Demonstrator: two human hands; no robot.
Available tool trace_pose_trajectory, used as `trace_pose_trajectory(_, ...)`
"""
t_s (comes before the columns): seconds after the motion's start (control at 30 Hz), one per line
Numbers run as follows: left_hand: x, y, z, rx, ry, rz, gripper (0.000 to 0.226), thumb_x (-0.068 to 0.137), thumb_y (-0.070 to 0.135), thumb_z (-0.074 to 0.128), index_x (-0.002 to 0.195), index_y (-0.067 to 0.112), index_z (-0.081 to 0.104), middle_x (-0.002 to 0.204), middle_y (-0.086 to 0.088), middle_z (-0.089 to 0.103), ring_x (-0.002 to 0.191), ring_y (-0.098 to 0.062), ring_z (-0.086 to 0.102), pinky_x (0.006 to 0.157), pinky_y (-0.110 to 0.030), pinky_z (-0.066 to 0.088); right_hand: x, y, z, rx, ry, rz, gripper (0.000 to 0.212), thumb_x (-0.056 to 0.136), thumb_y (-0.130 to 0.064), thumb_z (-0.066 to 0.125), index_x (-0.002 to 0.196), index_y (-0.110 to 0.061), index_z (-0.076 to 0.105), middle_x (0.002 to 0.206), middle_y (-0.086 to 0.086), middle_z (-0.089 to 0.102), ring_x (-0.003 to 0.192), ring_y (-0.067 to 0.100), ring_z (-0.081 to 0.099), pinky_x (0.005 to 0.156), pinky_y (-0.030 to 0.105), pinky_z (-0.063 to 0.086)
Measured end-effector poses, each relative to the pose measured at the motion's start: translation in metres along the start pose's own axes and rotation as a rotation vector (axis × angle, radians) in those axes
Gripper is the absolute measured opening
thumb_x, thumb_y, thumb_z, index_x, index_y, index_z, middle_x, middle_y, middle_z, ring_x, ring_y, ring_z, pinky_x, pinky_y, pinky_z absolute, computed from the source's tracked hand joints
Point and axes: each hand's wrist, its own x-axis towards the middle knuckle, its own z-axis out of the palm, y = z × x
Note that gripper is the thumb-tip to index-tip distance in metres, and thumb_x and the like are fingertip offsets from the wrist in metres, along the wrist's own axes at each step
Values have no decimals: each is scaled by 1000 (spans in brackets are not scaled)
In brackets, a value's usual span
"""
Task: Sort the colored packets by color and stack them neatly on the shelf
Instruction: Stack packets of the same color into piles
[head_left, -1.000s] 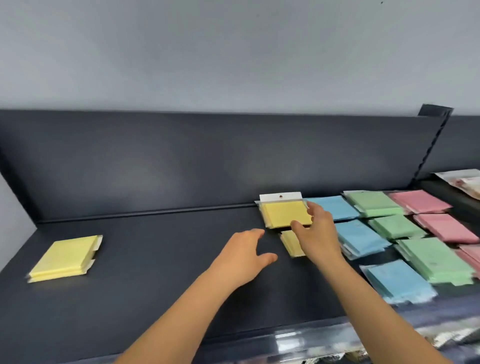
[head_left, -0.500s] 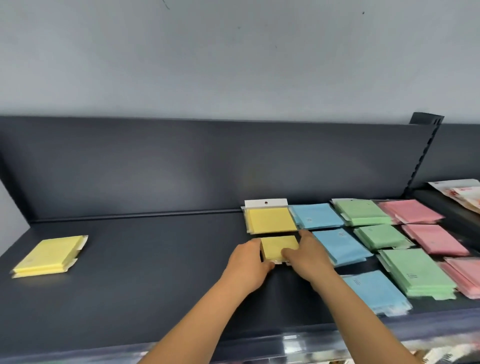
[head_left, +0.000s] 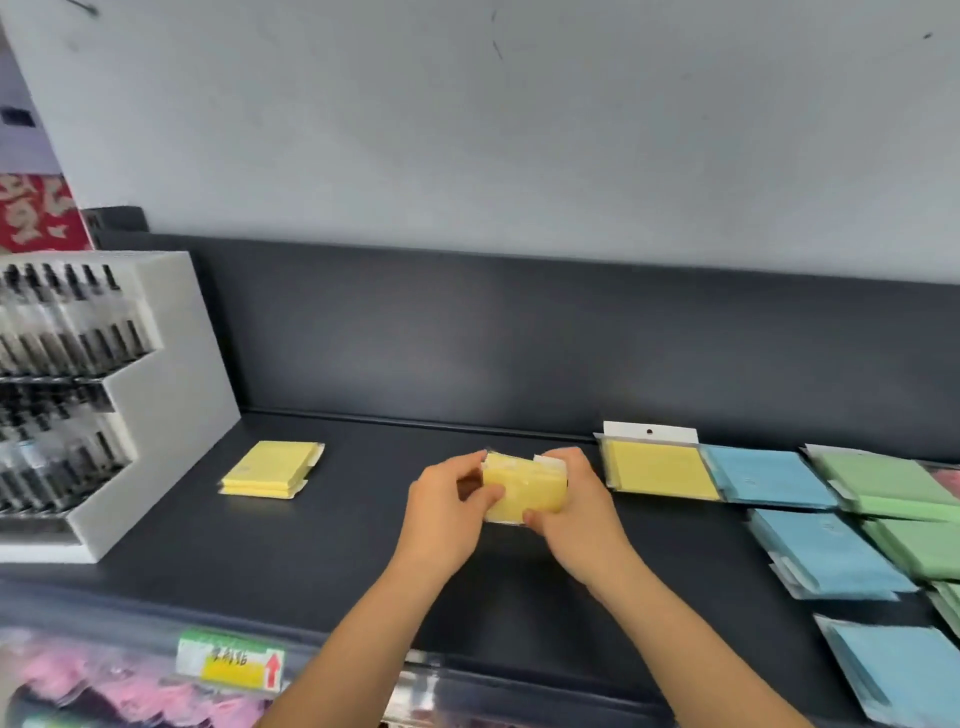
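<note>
Both hands hold one small yellow packet (head_left: 527, 491) a little above the dark shelf (head_left: 363, 545), near its middle. My left hand (head_left: 447, 512) grips its left edge and my right hand (head_left: 576, 512) grips its right side and bottom. A yellow stack (head_left: 270, 470) lies at the left of the shelf. Another yellow packet (head_left: 660, 470) with a white hang tab lies by the back wall to the right. Blue packets (head_left: 769, 478) and green packets (head_left: 883, 480) lie in rows further right, with a sliver of pink (head_left: 948, 480) at the edge.
A white tiered display (head_left: 156, 405) full of dark pens stands at the shelf's left end. The shelf's dark back panel (head_left: 519, 338) rises behind. A yellow-green price label (head_left: 231, 662) sits on the front rail, with pink goods below.
Both hands lifted the small yellow packet off the shelf and carried it left. The view swung left, bringing the pen display into sight and pushing the pink packets mostly out of frame.
</note>
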Motion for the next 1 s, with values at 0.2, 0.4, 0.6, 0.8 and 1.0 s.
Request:
trace_pose_trajectory(0.2,0,-43,-51,223,-127,-60,24,85,20,66,109,15,68,96,4,70,88,-8,64,79,-16,49,8,-6,49,-54,-191,11,35,79,2,61,97,-22,44,95,-1,55,81,8,51,62,17,40)
trace_pose_trajectory(0.4,14,-55,-92,383,-153,4,22,91,28,56,104,14,65,96,2,67,86,-10,59,74,-19,42,20,-29,81,94,-273,128,27,84,0,54,105,-16,47,96,1,53,82,11,49,69,26,41)
trace_pose_trajectory(0.6,42,-74,-155,490,59,86,47,91,37,54,133,17,48,131,1,51,120,-15,46,101,-23,33,48,-54,117,452,-224,316,30,87,-1,59,111,-15,49,113,9,60,102,25,60,92,43,51)
trace_pose_trajectory(0.8,76,-116,-219,698,-158,4,67,82,57,53,141,28,37,150,5,26,139,-20,17,114,-37,20,93,-81,150,576,-122,353,36,88,3,56,119,-11,43,119,12,55,104,28,60,74,38,56)
trace_pose_trajectory(1.0,79,-149,-238,631,-370,11,62,83,40,64,139,36,36,155,11,9,142,-18,3,118,-37,9,131,-92,199,507,-127,390,41,90,1,52,125,-16,38,120,9,51,109,27,56,87,41,53)
